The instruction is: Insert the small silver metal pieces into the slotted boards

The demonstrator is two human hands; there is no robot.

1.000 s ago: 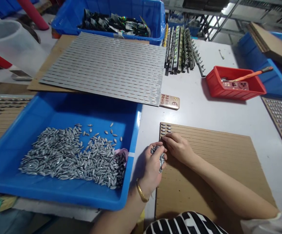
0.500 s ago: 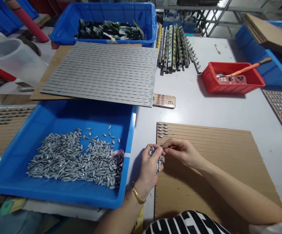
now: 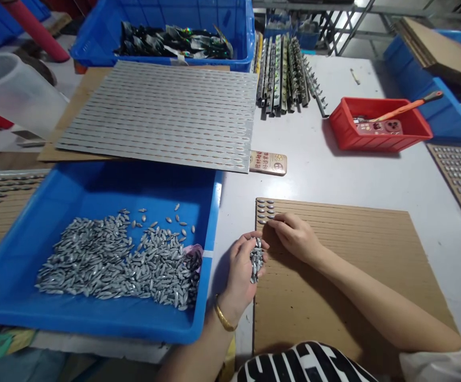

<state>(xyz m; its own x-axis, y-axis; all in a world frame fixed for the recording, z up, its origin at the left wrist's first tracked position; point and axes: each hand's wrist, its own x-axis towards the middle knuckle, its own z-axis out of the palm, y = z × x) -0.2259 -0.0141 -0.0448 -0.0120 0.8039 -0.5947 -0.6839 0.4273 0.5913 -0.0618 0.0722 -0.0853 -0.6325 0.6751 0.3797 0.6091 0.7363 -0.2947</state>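
My left hand (image 3: 241, 265) is cupped around a handful of small grey spindle-shaped pieces (image 3: 256, 261), at the left edge of a brown grooved board (image 3: 345, 276). On that board, two short columns of the same grey pieces (image 3: 261, 208) lie in the grooves at the top left corner. My right hand (image 3: 297, 236) is pinched at the lower end of the second column, its fingertips down on the board. The piece between those fingertips is mostly hidden. Left of my hands, a blue tray (image 3: 210, 212) contains a large heap of loose grey pieces (image 3: 106, 260).
A grey slotted plate (image 3: 166, 114) overhangs the blue tray's back. Behind it stands a blue bin (image 3: 162, 13) of dark packets. A red box (image 3: 377, 143) with an orange-handled tool (image 3: 409, 109) sits at right. Metal strips (image 3: 281, 74) and a flat printed tin (image 3: 269, 163) lie between.
My right hand has moved away from my left hand, up to the second column on the board. My left palm has opened slightly, showing more of the pieces.
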